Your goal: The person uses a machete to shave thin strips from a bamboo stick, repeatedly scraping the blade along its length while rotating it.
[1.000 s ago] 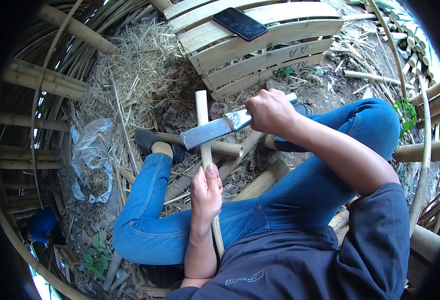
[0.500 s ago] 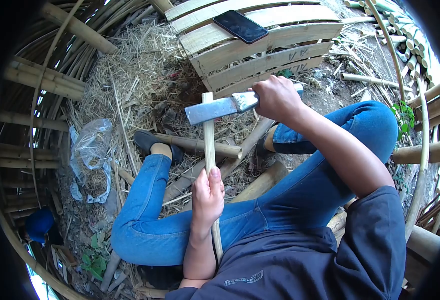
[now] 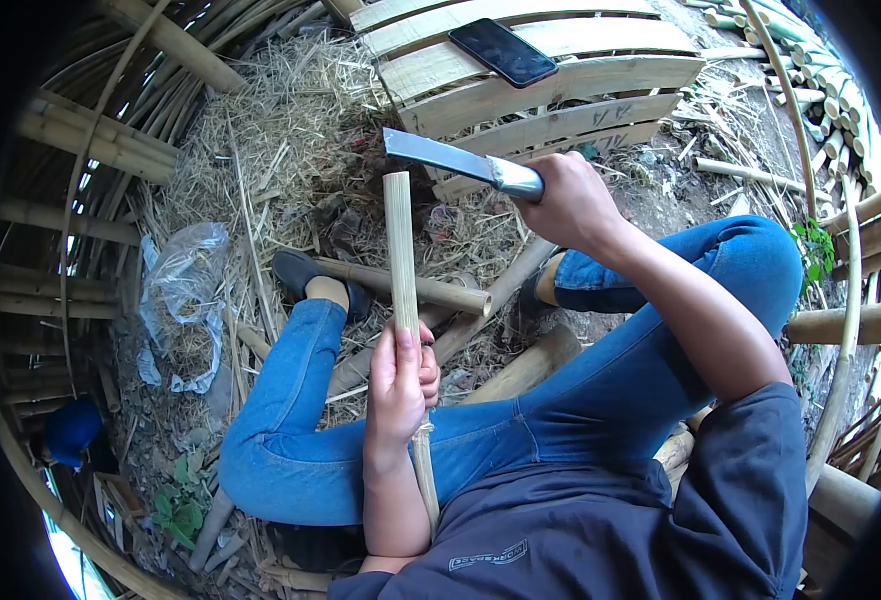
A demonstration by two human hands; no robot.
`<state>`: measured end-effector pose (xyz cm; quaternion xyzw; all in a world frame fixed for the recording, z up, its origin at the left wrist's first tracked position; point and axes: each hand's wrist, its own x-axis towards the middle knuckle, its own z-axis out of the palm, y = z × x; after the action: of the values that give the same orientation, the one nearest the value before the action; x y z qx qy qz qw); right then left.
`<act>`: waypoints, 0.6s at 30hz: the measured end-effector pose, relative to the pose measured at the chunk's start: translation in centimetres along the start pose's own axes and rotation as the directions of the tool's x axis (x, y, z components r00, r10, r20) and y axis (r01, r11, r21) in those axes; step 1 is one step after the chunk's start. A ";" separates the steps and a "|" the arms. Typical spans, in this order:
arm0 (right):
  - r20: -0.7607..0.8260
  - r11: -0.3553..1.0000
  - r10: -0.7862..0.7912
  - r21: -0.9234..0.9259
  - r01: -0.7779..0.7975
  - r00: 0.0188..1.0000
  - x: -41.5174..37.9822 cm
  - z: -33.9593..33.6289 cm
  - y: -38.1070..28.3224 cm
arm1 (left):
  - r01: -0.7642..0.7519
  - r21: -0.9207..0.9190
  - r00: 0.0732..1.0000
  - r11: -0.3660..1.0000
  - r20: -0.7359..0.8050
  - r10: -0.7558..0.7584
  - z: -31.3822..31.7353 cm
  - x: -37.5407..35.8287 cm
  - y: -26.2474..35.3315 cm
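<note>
My left hand is wrapped round a pale bamboo strip, which stands up from my lap with its lower end running down towards my shirt. My right hand grips the metal handle of a long flat blade. The blade points left, just above the strip's top end, and a gap shows between them. Below my left hand, frayed fibres hang at the side of the strip.
A slatted wooden crate carries a black phone. Bamboo poles lie by my feet. Left is a clear plastic bag; a blue object shows lower left. Cut bamboo is piled at upper right.
The blade has lifted off the strip and risen, where before it lay across it near the top. The strip has shifted left and turned its wide face, with my left hand moving along.
</note>
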<state>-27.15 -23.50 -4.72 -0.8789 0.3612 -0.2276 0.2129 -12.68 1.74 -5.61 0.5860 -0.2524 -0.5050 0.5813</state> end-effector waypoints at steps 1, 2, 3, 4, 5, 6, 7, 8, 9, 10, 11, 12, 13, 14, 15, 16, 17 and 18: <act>0.018 0.997 -0.009 0.073 0.008 1.000 -0.2 0.0 -0.5 | -0.006 -0.002 1.000 1.000 0.010 0.006 0.0 0.0 0.0; 0.027 0.991 -0.061 0.121 0.057 0.998 -0.6 0.2 -0.9 | 0.002 -0.009 1.000 1.000 0.009 -0.002 0.0 0.1 0.0; 0.097 0.994 -0.075 0.083 0.067 0.992 -0.9 0.4 -1.0 | 0.010 -0.016 1.000 1.000 0.010 -0.009 0.0 0.1 0.0; 0.158 0.994 -0.114 0.020 0.112 0.981 -1.3 0.5 -1.2 | 0.017 -0.022 1.000 1.000 0.012 -0.016 0.0 0.2 0.0; 0.220 0.986 -0.148 -0.041 0.161 0.964 -1.7 0.7 -1.6 | 0.014 -0.023 1.000 1.000 0.010 -0.014 0.1 0.3 0.0; 0.258 0.981 -0.165 -0.056 0.186 0.952 -2.2 1.0 -2.1 | 0.011 -0.023 1.000 1.000 0.007 -0.011 0.2 0.3 -0.1; 0.251 0.971 -0.198 -0.081 0.225 0.947 -2.8 1.6 -2.2 | 0.010 -0.023 1.000 1.000 0.005 -0.010 0.3 0.3 -0.2; 0.276 0.966 -0.217 -0.076 0.246 0.936 -3.1 2.1 -2.2 | 0.002 0.009 1.000 1.000 -0.014 -0.002 0.4 0.3 -0.4; 0.301 0.961 -0.234 -0.070 0.266 0.924 -3.3 2.5 -2.1 | -0.003 0.041 0.999 0.999 -0.032 0.005 0.5 0.4 -0.6; 0.276 0.958 -0.240 -0.089 0.273 0.931 -3.4 2.9 -1.8 | -0.008 0.072 0.999 0.997 -0.047 0.011 0.6 0.5 -0.9; 0.275 0.959 -0.233 -0.096 0.268 0.933 -3.5 3.1 -1.6 | -0.016 0.094 0.998 0.995 -0.052 0.021 0.8 0.5 -1.3; 0.273 0.959 -0.228 -0.104 0.264 0.935 -3.5 3.2 -1.3 | -0.027 0.116 0.998 0.993 -0.057 0.034 1.1 0.6 -1.7; 0.271 0.958 -0.225 -0.112 0.263 0.936 -3.5 3.3 -1.1 | -0.039 0.138 0.997 0.990 -0.064 0.048 1.1 0.7 -2.0; 0.269 0.957 -0.230 -0.111 0.267 0.935 -3.5 3.3 -1.1 | -0.045 0.148 0.997 0.988 -0.063 0.055 1.0 0.7 -2.2; 0.275 0.955 -0.219 -0.136 0.264 0.936 -3.4 3.4 -1.0 | -0.051 0.155 0.996 0.987 -0.061 0.062 0.9 0.7 -2.4; 0.280 0.952 -0.209 -0.161 0.261 0.937 -3.2 3.5 -0.9 | -0.058 0.162 0.996 0.985 -0.060 0.068 0.9 0.7 -2.4; 0.284 0.949 -0.198 -0.186 0.256 0.938 -3.1 3.5 -0.8 | -0.064 0.169 0.996 0.983 -0.057 0.075 0.9 0.7 -2.4; 0.273 0.950 -0.197 -0.184 0.252 0.942 -2.9 3.5 -0.8 | -0.060 0.169 0.996 0.984 -0.058 0.071 0.9 0.7 -2.3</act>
<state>-26.64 -20.10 -7.82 -0.9540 0.2507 -0.0969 0.1324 -13.86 1.16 -7.80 0.6399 -0.2943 -0.4438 0.5541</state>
